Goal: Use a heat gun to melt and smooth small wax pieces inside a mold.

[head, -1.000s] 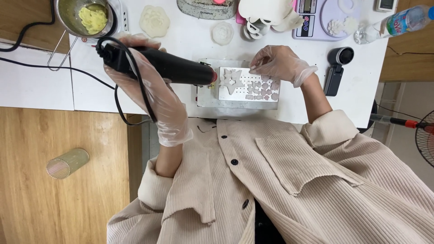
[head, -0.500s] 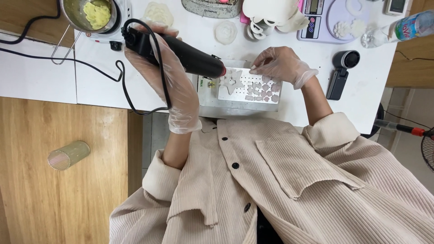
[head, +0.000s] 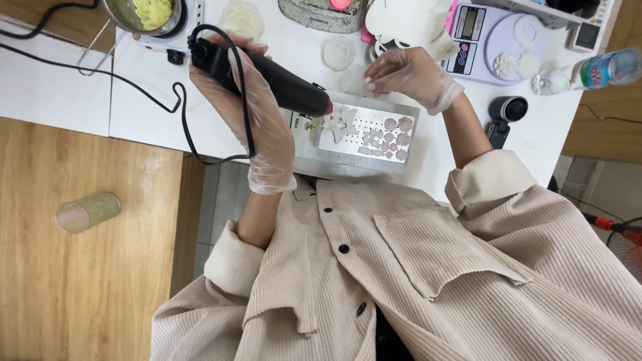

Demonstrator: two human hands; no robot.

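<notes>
My left hand (head: pixel 257 127), in a clear glove, grips a black corded heat gun (head: pixel 281 80). Its red-tipped nozzle points at a pale star-shaped piece (head: pixel 340 122) lying on a perforated metal plate (head: pixel 361 122). Several small pinkish flat pieces (head: pixel 391 137) lie on the right part of that plate. The plate rests on a metal base (head: pixel 307 157) at the table's near edge. My gloved right hand (head: pixel 408 77) hovers just past the plate's far edge, fingers loosely bent with nothing in them.
A steel pot of yellow wax (head: pixel 150 12) sits on a small hotplate at the far left. White flower-shaped pieces (head: pixel 338 52), a lilac scale (head: pixel 488 37), a plastic bottle (head: pixel 588 70) and a black device (head: pixel 505 113) stand around. A clear cylinder (head: pixel 87 212) lies on the wooden floor.
My right hand has lifted off the perforated plate and drawn back toward its far edge. The heat gun swung in from the left and now holds steady at the star piece.
</notes>
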